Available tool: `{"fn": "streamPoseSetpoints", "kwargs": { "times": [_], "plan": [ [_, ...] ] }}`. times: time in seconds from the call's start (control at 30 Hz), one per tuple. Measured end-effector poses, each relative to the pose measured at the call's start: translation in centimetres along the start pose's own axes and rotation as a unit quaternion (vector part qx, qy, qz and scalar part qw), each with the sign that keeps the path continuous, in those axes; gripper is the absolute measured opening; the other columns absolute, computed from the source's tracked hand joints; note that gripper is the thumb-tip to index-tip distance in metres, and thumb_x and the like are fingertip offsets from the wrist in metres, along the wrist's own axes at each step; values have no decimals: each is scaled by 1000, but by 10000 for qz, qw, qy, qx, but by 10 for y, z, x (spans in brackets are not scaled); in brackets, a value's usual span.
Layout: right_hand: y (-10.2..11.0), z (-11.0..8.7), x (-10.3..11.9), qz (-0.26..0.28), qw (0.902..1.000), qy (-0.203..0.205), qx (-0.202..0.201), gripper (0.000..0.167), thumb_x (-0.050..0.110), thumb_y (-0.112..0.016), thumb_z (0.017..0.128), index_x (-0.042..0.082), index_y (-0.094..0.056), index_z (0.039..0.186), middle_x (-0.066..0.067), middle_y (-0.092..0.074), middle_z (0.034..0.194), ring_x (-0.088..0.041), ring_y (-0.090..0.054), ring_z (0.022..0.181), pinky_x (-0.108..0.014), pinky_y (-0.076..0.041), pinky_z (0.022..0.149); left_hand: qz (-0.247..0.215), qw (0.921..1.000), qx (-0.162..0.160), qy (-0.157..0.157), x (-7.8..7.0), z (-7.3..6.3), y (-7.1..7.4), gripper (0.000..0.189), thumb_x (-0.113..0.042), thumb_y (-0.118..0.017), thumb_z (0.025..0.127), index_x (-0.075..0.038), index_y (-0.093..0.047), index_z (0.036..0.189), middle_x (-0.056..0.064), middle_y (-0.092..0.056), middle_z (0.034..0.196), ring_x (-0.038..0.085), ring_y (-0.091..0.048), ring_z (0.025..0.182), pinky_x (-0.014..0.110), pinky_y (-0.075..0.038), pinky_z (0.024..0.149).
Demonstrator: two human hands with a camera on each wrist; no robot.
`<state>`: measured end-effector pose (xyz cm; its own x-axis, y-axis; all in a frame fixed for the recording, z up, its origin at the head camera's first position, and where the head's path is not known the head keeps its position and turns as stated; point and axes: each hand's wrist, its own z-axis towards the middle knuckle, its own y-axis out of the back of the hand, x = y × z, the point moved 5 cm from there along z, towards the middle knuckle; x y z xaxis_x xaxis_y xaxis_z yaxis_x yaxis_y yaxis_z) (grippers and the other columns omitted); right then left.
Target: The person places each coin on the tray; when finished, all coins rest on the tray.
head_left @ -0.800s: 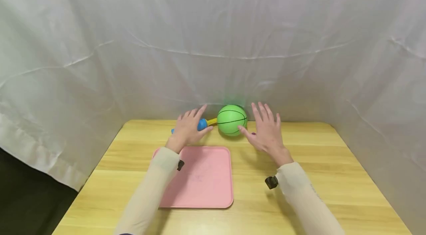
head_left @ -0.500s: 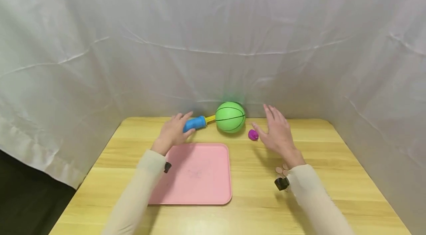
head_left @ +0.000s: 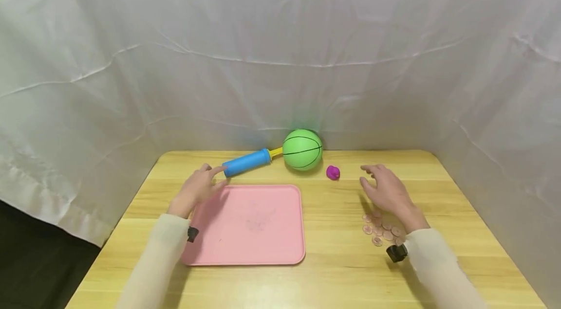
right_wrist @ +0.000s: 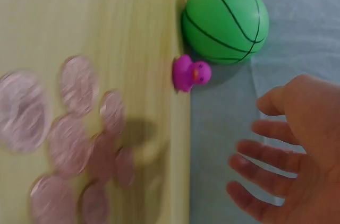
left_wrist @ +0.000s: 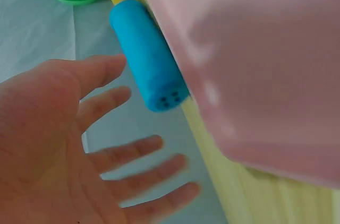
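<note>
My left hand (head_left: 197, 190) hovers over the back left corner of a pink tray (head_left: 258, 226), its spread fingers holding nothing. Just beyond those fingertips lies a blue hand pump (head_left: 247, 162) with a yellow end pointing at a green ball (head_left: 302, 150) marked with black lines. To the right of the ball sits a small purple rubber duck (right_wrist: 186, 73). My right hand (head_left: 387, 192) is in the air right of the duck, fingers relaxed and apart from everything. Several coppery coins (head_left: 378, 230) lie beneath and in front of that wrist, partly covered by it in the head view.
The wooden table (head_left: 337, 270) carries everything. A pale grey curtain (head_left: 302, 56) hangs close behind its back edge and along both sides. Small black wrist cameras (head_left: 396, 252) stick out from the sleeves.
Both hands have drawn back toward the body and apart, away from the ball. The whole pump, the duck and the coins have come into sight. The ball and tray stay put.
</note>
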<state>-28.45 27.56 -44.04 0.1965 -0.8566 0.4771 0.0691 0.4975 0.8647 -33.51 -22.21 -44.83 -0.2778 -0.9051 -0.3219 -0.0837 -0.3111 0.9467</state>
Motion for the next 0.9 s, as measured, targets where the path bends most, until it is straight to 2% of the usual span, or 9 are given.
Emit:
{"fn": "streamPoseSetpoints", "kwargs": {
  "times": [0.13, 0.27, 0.33, 0.43, 0.5, 0.57, 0.63, 0.8, 0.9],
  "plan": [
    [-1, -12, -13, -42, 9997, 56, 238, 37, 22, -57, 112, 0, -69, 139, -13, -77, 116, -30, -72, 104, -53, -66, 90, -267, 9989, 253, 289, 13, -12, -7, 53, -34, -58, 113, -9, -54, 161, 39, -60, 143, 56, -61, 128, 76, -53, 114],
    [-2, -22, -25, -68, 9995, 77, 309, 30, 19, -61, 111, 1, -74, 131, -8, -79, 107, -22, -71, 95, -45, -65, 82, -307, 9989, 275, 200, 23, -23, -11, 48, -26, -55, 114, -6, -57, 158, 37, -63, 145, 64, -48, 145, 80, -43, 122],
    [-2, -25, -30, -14, 9995, 77, 315, 29, 19, -62, 110, 1, -75, 129, -8, -79, 107, -21, -71, 95, -44, -65, 82, -322, 9993, 182, 45, 27, -26, -12, 45, -22, -56, 113, -4, -60, 153, 35, -69, 138, 61, -57, 136, 77, -49, 118],
    [-5, -30, -35, 95, 9993, 90, 359, 27, 19, -64, 110, 2, -76, 128, -6, -79, 105, -20, -71, 94, -43, -65, 82, -619, 9980, 104, -16, 36, -30, -15, 39, -17, -59, 111, -2, -63, 148, 27, -73, 108, 48, -69, 104, 61, -62, 96],
    [-8, -34, -38, 101, 9991, 88, 399, 26, 19, -65, 109, 3, -76, 127, -5, -79, 103, -19, -72, 93, -44, -66, 82, -890, 9960, 71, -30, 42, -30, -16, 36, -11, -61, 109, -2, -64, 144, 16, -65, 88, 32, -63, 81, 43, -58, 74],
    [-10, -37, -42, 99, 9990, 65, 430, 25, 19, -65, 109, 4, -76, 126, -3, -79, 103, -18, -72, 92, -46, -67, 83, -1199, 9928, 70, 3, 48, -31, -18, 34, -5, -61, 107, -2, -64, 141, 9, -54, 79, 21, -50, 70, 31, -45, 63],
    [-12, -41, -47, 72, 9989, 17, 459, 25, 20, -66, 109, 5, -77, 126, -2, -79, 102, -18, -73, 93, -48, -67, 85, -1394, 9902, 44, 1, 51, -32, -19, 31, 0, -61, 105, -2, -66, 135, 9, -56, 83, 20, -50, 72, 28, -43, 64],
    [-16, -46, -54, 91, 9988, -65, 483, 25, 21, -67, 109, 6, -77, 127, -2, -80, 105, -22, -74, 96, -54, -67, 89, -1445, 9894, 48, 151, 54, -34, -20, 28, 1, -59, 103, -1, -70, 129, 21, -66, 110, 30, -59, 94, 34, -53, 76],
    [-17, -47, -54, 156, 9988, -32, 455, 25, 21, -67, 109, 6, -76, 127, -4, -80, 108, -24, -75, 98, -56, -67, 90, -1513, 9882, 107, 222, 53, -34, -22, 30, 2, -61, 101, -1, -71, 129, 23, -67, 115, 30, -60, 95, 35, -53, 76]
  ]
}}
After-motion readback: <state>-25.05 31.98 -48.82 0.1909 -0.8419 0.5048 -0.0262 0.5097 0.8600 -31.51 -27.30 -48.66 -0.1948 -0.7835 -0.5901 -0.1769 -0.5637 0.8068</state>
